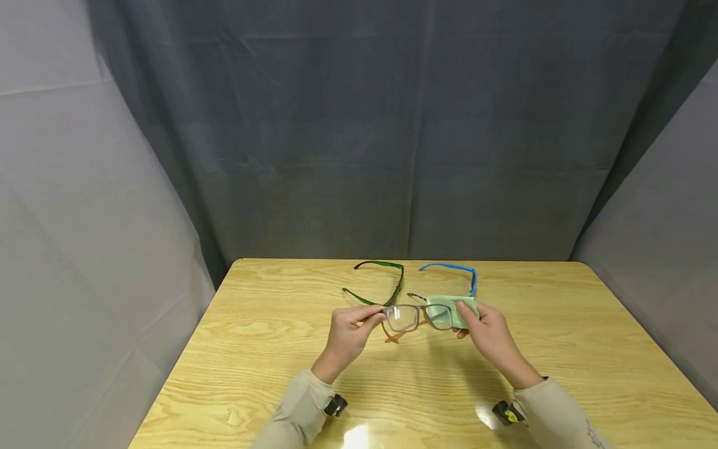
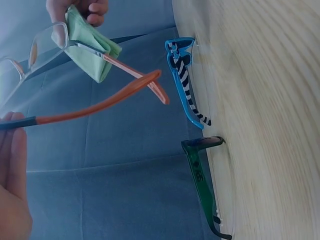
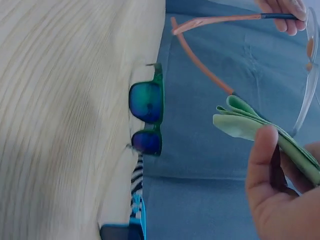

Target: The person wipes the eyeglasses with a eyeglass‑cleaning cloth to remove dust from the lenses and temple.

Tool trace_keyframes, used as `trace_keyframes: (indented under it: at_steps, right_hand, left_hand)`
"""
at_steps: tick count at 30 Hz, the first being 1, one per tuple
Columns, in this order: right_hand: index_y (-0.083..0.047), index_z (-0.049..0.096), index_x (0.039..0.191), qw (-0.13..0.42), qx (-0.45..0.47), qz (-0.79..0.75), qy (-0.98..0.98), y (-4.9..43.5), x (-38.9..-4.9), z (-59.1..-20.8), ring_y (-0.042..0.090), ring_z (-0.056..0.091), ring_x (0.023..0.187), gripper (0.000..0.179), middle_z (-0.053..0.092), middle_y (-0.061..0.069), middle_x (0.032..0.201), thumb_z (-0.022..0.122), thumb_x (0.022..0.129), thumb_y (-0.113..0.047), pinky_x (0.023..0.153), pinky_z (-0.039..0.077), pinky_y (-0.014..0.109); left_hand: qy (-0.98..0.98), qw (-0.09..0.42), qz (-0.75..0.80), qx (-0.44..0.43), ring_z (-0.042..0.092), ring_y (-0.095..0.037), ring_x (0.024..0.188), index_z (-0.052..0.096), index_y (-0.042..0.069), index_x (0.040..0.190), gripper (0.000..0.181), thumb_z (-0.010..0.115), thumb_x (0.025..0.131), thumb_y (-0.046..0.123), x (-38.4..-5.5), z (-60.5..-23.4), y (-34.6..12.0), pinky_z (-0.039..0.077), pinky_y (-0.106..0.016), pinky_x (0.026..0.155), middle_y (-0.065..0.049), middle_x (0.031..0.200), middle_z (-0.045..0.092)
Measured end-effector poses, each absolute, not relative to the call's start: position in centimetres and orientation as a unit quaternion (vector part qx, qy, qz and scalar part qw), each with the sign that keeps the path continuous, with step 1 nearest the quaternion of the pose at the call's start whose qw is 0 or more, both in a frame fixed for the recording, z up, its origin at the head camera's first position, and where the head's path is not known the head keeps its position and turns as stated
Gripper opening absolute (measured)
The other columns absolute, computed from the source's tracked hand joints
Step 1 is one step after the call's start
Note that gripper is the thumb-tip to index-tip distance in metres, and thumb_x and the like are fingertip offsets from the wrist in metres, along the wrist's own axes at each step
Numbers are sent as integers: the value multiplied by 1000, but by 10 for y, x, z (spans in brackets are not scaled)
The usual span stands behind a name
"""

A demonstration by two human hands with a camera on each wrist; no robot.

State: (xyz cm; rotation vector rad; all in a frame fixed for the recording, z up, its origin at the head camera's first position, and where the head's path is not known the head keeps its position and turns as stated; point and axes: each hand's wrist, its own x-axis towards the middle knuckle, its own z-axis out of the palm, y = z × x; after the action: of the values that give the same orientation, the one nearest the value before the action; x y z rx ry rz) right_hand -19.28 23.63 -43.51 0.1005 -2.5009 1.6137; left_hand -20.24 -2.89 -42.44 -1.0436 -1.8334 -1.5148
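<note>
A pair of eyeglasses [image 1: 402,318] with clear lenses and orange-tipped temples is held above the table, temples unfolded and pointing away. My left hand [image 1: 346,337] pinches it at the left hinge, between thumb and fingers. In my right hand [image 1: 495,340] is a folded light green cloth [image 3: 237,125], gripped with the thumb on top. The cloth overlaps the right end of the eyeglasses in the head view. Seen from the left wrist, the cloth [image 2: 90,50] lies against the far temple close to its hinge.
Green-framed sunglasses [image 3: 146,102] with mirrored lenses rest on the wooden table [image 1: 269,349] beyond the hands. Blue sunglasses [image 2: 179,75] with one zebra-striped temple are to their right. A dark curtain [image 1: 336,137] hangs behind the table, with pale cloth walls at both sides.
</note>
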Motion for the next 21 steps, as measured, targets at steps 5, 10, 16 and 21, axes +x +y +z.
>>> trace_keyframes:
  at_steps: [5, 10, 16, 21]
  right_hand:
    - [11, 56, 119, 50, 63, 615, -784, 234, -192, -434, 19, 64, 71, 42, 64, 22, 93, 45, 102, -26, 67, 55, 35]
    - [14, 54, 120, 51, 75, 638, -765, 234, -190, -432, 19, 66, 75, 44, 61, 28, 102, 44, 102, -25, 71, 55, 34]
    - [15, 55, 116, 70, 82, 631, -769, 235, -190, -431, 16, 66, 76, 43, 61, 29, 100, 44, 102, -23, 71, 55, 32]
    - [15, 57, 114, 99, 77, 616, -777, 236, -190, -431, 12, 66, 76, 42, 63, 29, 98, 44, 102, -23, 72, 55, 29]
  left_hand:
    - [-675, 280, -546, -410, 69, -23, 72, 69, -13, 88, 14, 70, 74, -16, -202, -422, -29, 54, -23, 64, -21, 83, 69]
    - [-684, 294, -524, -413, 61, -22, 66, 70, -11, 86, 17, 72, 70, -16, -202, -420, -32, 51, -20, 60, -15, 78, 62]
    - [-701, 253, -531, -403, 61, -22, 61, 70, -11, 94, 18, 69, 75, -12, -203, -422, -36, 51, -20, 58, -14, 76, 65]
    - [-719, 200, -549, -377, 67, -23, 70, 69, -8, 102, 20, 65, 83, -6, -202, -424, -36, 54, -24, 65, -15, 84, 69]
